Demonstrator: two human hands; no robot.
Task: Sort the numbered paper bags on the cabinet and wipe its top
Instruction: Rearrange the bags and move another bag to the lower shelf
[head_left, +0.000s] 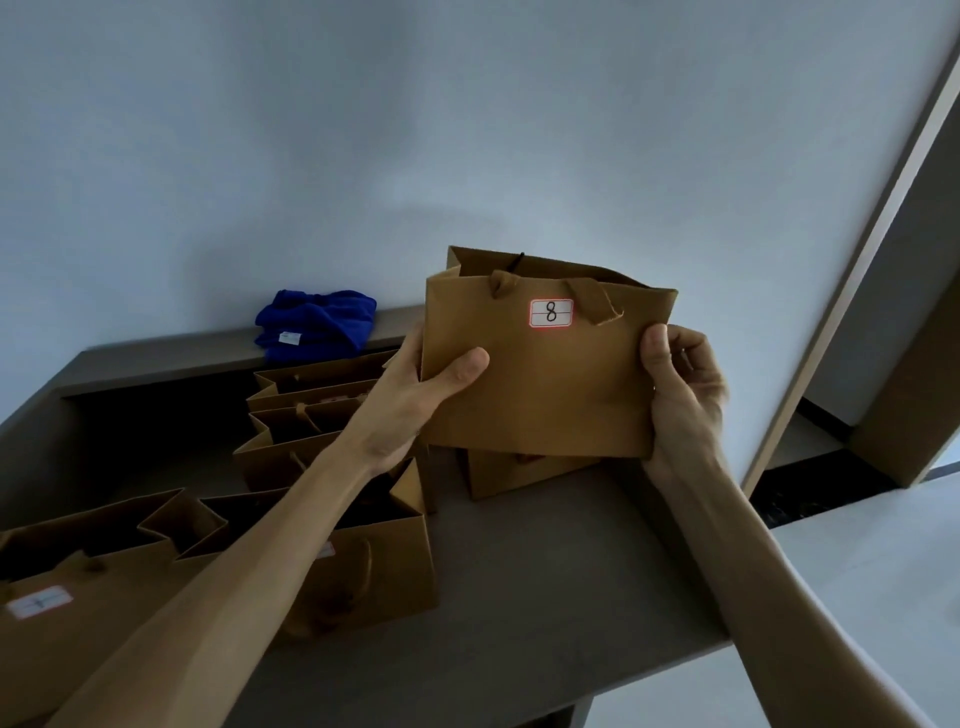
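1. I am holding the bag marked 8 (545, 374) up in the air over the right part of the table (524, 571), clear of its top. My left hand (415, 395) is gripping the bag's left edge, thumb across the front face and fingers behind. My right hand (680, 389) is pinching the right edge the same way, thumb on the front.

2. The bag is standing upright, mouth up, base down. Its long axis is running left to right between my hands, tipped slightly so the right side sits lower. The white label (551, 313) is facing me, so I am reading the number the right way up.

3. The grip is my first worry. I am holding only thin paper at the two edges, and squeezing inward could crease or buckle the front panel.

4. A second bag (514, 475) is sitting directly beneath the one I am holding, partly hidden by it. Lowering the bag blind, I could be knocking that one over or crushing its open top.

5. A row of open bags (311, 410) is standing just under my left forearm, with another labelled bag (78, 587) near the front left. Swinging left to slot number 8 into order, my arm could be clipping their rims and toppling several.

6. The blue cloth (317, 322) is lying folded on the raised ledge at the back, untouched, so I judge the wiping is still waiting.
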